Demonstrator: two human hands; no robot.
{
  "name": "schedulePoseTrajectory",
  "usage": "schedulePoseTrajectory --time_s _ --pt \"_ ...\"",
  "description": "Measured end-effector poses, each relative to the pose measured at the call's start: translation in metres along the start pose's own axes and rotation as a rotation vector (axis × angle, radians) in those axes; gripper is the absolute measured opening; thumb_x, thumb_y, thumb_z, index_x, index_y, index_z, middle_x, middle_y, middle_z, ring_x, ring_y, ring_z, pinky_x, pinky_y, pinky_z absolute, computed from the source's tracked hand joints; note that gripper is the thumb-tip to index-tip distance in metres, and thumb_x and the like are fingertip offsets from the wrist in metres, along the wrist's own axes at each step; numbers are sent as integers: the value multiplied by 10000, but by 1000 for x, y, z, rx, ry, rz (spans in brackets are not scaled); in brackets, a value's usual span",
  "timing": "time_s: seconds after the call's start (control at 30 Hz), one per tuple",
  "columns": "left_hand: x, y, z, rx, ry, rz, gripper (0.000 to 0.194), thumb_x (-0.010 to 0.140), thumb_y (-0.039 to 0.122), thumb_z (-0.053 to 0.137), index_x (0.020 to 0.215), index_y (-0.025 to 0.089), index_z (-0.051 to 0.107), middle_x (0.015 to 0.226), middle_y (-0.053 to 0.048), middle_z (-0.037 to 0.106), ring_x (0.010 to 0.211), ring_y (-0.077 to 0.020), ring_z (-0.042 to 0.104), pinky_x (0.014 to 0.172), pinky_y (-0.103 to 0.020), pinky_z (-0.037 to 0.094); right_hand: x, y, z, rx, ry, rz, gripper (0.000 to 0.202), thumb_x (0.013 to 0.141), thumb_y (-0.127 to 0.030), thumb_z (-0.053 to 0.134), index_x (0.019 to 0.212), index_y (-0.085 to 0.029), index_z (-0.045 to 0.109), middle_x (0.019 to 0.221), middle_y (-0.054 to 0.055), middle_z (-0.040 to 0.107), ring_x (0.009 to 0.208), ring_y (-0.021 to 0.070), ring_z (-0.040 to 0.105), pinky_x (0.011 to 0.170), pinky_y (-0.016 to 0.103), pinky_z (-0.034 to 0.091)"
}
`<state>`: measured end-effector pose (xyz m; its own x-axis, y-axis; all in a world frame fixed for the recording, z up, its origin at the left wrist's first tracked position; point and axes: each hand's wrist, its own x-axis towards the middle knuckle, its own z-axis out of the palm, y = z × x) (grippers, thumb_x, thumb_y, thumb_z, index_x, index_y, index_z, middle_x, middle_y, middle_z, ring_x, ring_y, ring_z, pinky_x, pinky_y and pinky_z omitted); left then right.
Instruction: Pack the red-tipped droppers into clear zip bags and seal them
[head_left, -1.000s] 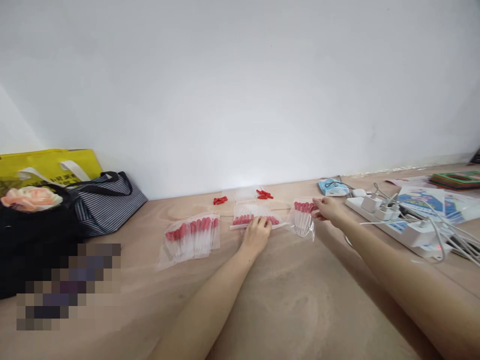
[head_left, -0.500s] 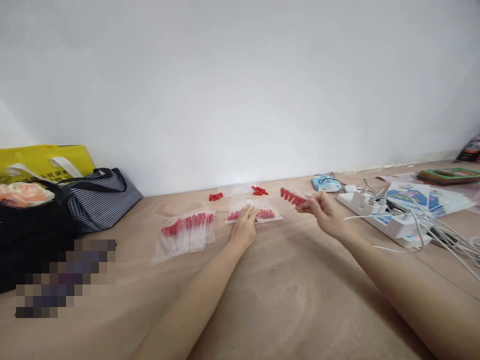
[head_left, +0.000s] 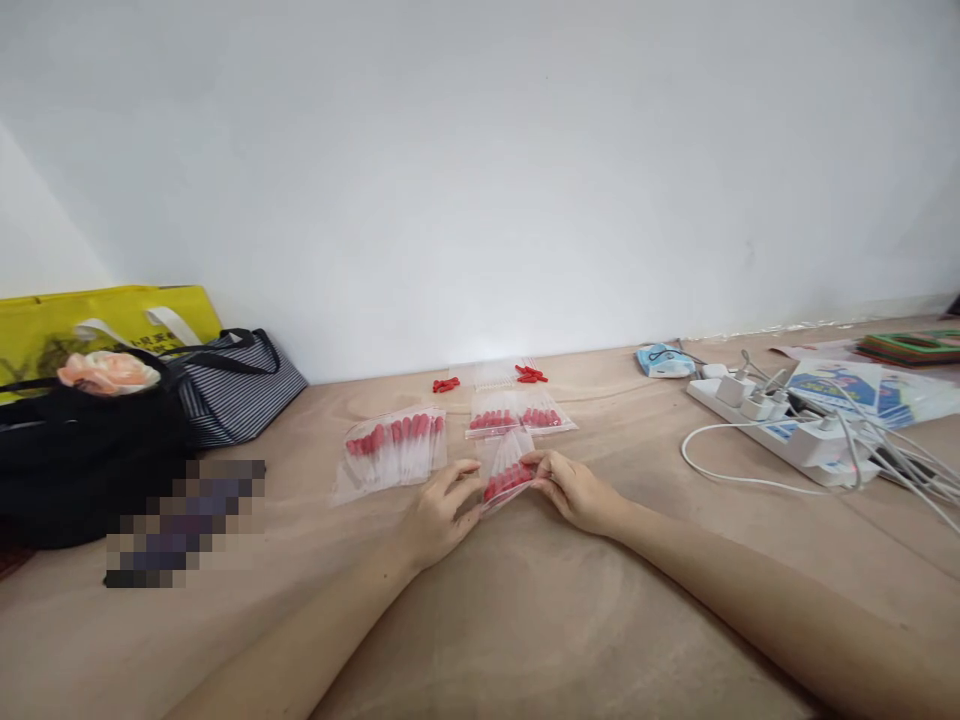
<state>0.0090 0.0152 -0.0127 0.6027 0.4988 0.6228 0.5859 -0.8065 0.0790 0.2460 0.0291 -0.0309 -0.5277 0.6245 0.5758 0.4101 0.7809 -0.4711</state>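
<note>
Head view: our right hand (head_left: 576,490) has its grip pinched on the small bag (head_left: 501,480) just below center; our left hand (head_left: 444,510) touches its edge, can't tell if gripping. Filled bags (head_left: 405,432) left of center look done; mid-frame red piles (head_left: 531,374) look unbagged.

Single head-worn view, forward and down over brown surface (head_left: 585,630) toward wall (head_left: 480,180).
</note>
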Motion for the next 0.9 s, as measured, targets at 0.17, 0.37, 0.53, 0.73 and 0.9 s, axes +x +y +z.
schedulePoseTrajectory --time_s 0.17,0.37,0.53,0.73,0.9 --pt "5 2 3 122 28 217 142 847 165 445 911 165 571 916 -69 611 800 -161 600 685 -279 503 -3 0 -6 -40 -101 18 109 858 -282 416 777 -215 386 937 82 580 897 168 565 720 302 459" --pt "5 4 3 185 43 367 169 848 106 433 826 161 592 782 -25 651 662 -133 594 600 -256 477 -3 -4 -10 -205 -101 -25 120 836 -307 458 787 -198 444 876 62 573 776 155 554 645 269 439" --pt "4 3 5 123 46 267 202 856 152 431 750 162 603 729 -15 647 632 -127 592 567 -244 463 -6 0 -16 -412 -52 -145 133 833 -300 459 848 -190 532 843 56 580 762 160 522 665 284 396" --pt "4 4 3 101 3 201 193 847 162 442 748 162 608 731 -21 645 667 -129 598 612 -250 475 -8 1 -16 -544 0 -312 194 839 -232 438 720 -180 582 685 37 563 667 148 468 626 293 333" --pt "6 5 3 110 -4 226 173 837 147 447 759 167 600 745 -18 648 660 -131 590 592 -253 457 -6 -4 -16 -559 22 -365 231 844 -215 423 685 -176 586 658 35 553 663 140 442 607 284 302"
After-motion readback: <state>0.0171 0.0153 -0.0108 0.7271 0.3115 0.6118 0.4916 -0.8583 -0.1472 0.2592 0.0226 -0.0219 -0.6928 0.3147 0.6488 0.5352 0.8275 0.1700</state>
